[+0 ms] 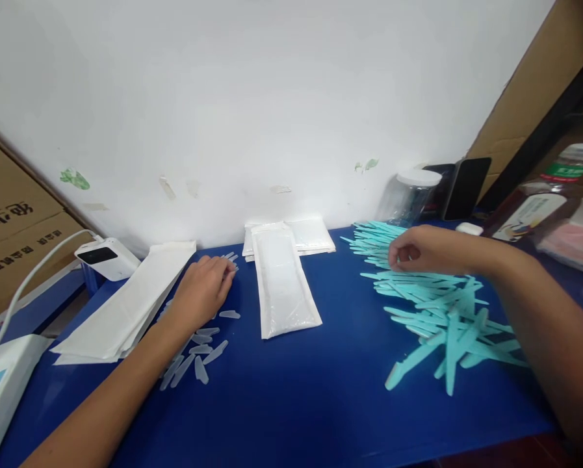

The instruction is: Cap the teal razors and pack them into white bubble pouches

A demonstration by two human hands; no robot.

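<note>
My left hand is over the scattered clear plastic blade caps on the left, its fingers curled and pressed together. Whatever those fingertips hold, if anything, is hidden. On the right, my right hand is above a pile of turquoise eyebrow razors. Thumb and fingers there are curled into a pinch, and I cannot make out what is in it. Between the hands lies a padded white envelope, its upper end resting on more white packets.
Long white paper sleeves lie left on the blue table, beside a white cabled device. A power strip is front left. Along the back right stand a lidded clear jar, a phone and a bottle.
</note>
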